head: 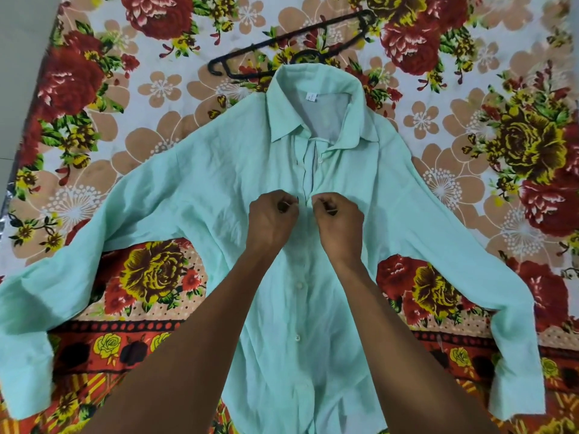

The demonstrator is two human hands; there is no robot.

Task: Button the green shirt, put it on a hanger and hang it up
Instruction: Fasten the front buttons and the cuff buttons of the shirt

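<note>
Green shirt [219, 189] spread flat, frame centre, on flowered bedsheet [470, 126]; left hand [271, 216] and right hand [336, 219] both curled, pinching placket edges mid-chest; black hanger [282, 42] above collar, top centre

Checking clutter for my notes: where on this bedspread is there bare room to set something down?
Bare bedspread lies left of the hanger, and right of the collar above the shirt's sleeve. Crowded at the placket, where left hand and right hand pinch fabric.
</note>
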